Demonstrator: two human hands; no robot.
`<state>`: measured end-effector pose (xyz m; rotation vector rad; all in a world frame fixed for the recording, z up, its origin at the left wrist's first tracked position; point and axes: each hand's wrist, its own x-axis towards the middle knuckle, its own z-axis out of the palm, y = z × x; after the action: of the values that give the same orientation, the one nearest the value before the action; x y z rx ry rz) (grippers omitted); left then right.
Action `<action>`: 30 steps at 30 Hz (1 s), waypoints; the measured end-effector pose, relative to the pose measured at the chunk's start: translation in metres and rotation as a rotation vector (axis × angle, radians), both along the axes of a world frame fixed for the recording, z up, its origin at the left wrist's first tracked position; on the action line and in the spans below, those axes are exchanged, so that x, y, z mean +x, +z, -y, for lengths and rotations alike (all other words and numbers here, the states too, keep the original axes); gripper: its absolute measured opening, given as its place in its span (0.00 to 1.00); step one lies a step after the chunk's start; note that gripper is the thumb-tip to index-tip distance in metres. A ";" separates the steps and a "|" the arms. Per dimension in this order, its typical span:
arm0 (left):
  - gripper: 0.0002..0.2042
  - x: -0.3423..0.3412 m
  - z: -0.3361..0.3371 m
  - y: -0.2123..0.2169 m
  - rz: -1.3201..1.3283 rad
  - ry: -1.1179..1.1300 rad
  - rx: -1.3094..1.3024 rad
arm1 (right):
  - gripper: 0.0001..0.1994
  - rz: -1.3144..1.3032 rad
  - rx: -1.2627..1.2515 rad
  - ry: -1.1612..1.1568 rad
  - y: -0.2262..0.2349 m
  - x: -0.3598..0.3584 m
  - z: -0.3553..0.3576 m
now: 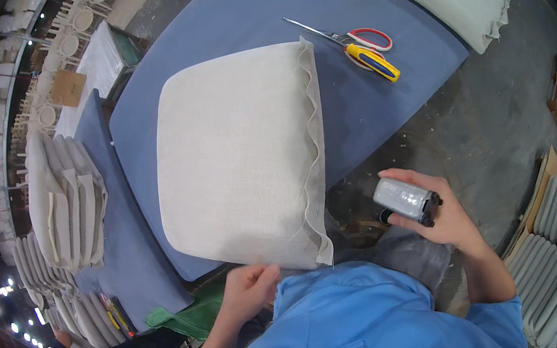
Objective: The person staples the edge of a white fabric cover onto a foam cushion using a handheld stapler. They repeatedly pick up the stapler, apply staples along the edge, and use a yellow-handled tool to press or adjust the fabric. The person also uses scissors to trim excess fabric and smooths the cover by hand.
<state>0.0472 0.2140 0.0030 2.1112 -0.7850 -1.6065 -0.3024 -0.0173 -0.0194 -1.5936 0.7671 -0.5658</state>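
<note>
Gripping the cushion (241, 158) edge low-centre, left hand (248, 292) could drop it; right hand (438, 213) clamps the stapler (407, 200).

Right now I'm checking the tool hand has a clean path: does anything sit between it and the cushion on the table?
Nothing visible does. The right hand holds a grey tool just off the table's edge, beside the frilled side of the beige cushion. The scissors and screwdriver lie farther back.
</note>
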 end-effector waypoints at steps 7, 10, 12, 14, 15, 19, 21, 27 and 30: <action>0.37 -0.022 -0.011 -0.065 -0.809 0.775 -0.290 | 0.33 0.067 0.030 -0.036 -0.008 -0.007 -0.003; 0.35 -0.007 -0.012 -0.072 -0.716 0.750 -0.353 | 0.34 0.107 -0.013 -0.034 -0.013 -0.006 -0.006; 0.34 -0.004 -0.007 -0.066 -0.656 0.723 -0.394 | 0.34 0.140 -0.022 -0.040 -0.015 -0.005 -0.006; 0.34 0.000 0.001 -0.065 -0.580 0.731 -0.441 | 0.34 0.179 -0.050 -0.032 -0.017 -0.002 -0.004; 0.34 0.001 0.002 -0.062 -0.542 0.736 -0.464 | 0.34 0.202 -0.074 -0.021 -0.019 0.001 -0.001; 0.32 0.036 -0.010 -0.050 -0.261 0.429 -0.127 | 0.34 0.245 -0.102 0.021 -0.013 0.018 0.003; 0.32 0.028 0.011 -0.018 0.106 0.187 0.170 | 0.34 0.242 -0.117 0.004 -0.016 0.016 0.001; 0.13 -0.032 0.071 0.030 0.624 -0.173 -0.444 | 0.35 0.244 -0.178 -0.047 -0.023 0.017 -0.005; 0.13 -0.046 0.111 0.008 0.968 -0.434 -0.778 | 0.35 0.224 -0.193 -0.059 -0.019 0.016 -0.006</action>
<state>0.0011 0.1032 0.0108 2.0542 -1.8730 -0.1441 -0.2861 -0.0112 -0.0386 -1.6530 0.6064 -0.8668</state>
